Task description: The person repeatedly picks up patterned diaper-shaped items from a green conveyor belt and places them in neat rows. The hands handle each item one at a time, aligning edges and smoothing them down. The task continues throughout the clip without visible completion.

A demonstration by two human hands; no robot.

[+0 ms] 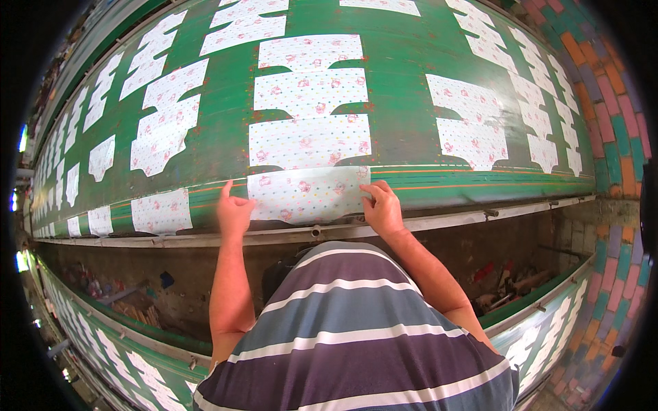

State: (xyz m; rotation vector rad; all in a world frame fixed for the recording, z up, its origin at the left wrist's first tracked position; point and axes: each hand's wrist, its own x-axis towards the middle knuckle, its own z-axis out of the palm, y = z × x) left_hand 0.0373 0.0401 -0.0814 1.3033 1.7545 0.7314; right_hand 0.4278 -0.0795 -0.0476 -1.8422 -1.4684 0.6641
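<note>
Sideways, patterned cloth spans between left grip and right grip, both pinching it.

Hands at white patterned piece

A white fabric panel, printed with small coloured dots and pinkish-red figures, lies spread out, patterned side up, along the near edge of the green bench. Its far edge runs nearly straight; the near one curves inward at both corners.
</note>
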